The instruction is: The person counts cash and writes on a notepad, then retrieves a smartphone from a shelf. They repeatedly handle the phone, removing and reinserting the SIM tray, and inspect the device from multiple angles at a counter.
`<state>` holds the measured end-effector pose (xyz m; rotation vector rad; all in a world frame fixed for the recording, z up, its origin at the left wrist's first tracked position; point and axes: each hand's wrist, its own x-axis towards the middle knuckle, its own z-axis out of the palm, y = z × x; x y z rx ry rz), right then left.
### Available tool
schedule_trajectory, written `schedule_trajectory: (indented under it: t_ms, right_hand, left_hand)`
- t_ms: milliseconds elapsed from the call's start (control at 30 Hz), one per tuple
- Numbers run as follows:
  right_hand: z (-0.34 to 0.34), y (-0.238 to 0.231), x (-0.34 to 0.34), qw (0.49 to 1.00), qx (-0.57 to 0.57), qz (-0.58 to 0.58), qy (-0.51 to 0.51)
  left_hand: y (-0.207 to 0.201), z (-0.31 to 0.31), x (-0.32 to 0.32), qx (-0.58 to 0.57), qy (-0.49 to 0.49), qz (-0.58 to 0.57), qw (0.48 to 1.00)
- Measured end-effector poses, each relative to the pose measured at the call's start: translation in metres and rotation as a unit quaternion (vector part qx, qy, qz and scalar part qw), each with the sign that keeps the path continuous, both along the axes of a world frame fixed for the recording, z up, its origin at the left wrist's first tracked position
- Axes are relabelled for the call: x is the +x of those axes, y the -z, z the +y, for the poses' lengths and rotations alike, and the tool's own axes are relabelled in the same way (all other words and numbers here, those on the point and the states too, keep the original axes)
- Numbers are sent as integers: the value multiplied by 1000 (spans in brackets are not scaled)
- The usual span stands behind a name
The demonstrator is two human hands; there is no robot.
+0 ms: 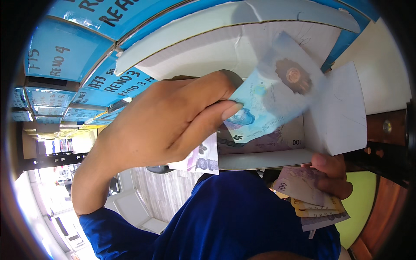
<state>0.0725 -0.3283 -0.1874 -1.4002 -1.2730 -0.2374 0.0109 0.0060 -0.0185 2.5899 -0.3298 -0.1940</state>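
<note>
My left hand (164, 117) reaches over an open white cardboard box (255, 162) and pinches a pale blue banknote (265, 102) between thumb and fingers. The note slants upward, and its far end is smeared by motion. Below that hand, a purple banknote (203, 158) hangs past the box's near left corner; whether the hand also grips it I cannot tell. Purple notes (284, 139) lie inside the box, partly hidden by the blue one. At the near right corner, my right hand (336, 175) is closed on a fanned bunch of purple and yellow banknotes (303, 186).
Several blue cardboard boxes (65, 50) with handwritten marks are stacked at the left and far side. The white box's lid (234, 30) stands raised at the back. A dark metal rail (383, 147) and a green surface (362, 208) are at the right.
</note>
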Motion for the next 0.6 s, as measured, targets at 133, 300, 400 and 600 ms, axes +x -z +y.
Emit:
schedule_trajectory:
  t_ms: [133,300,400,600]
  right_hand:
    - [9,10,-8,997,71,17,36]
    - [31,0,-10,988,134,-3,82]
    - [28,-2,-5,992,111,-3,56]
    - [25,-10,-3,994,80,-21,68]
  left_hand:
    - [-3,-8,11,39,9,96,995]
    - [0,-13,16,75,68,109,989]
    - [4,-13,13,68,80,80,991]
    - [5,-7,15,54,91,76,992]
